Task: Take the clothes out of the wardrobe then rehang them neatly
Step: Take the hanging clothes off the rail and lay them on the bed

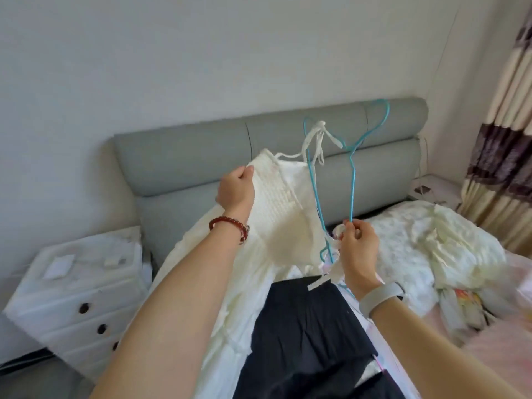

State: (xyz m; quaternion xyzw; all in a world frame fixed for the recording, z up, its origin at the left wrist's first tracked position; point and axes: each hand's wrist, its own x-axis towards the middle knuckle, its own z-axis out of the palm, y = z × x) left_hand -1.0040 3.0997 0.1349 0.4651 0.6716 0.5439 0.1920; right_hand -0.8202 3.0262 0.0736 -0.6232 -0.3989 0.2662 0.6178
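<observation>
head view showed the bed (489, 355) below a cream dress (276, 226) held up over it. left hand (236, 191) gripped its smocked top edge, fingers curled round the cloth. right hand (358, 246) pinched the blue wire hanger (352, 174), a strap looped over it.

A bedroom at home.
We see a grey padded headboard (267, 145) mid-frame, a white drawer chest (77, 298) lower left, striped curtains (501, 133) at right.
</observation>
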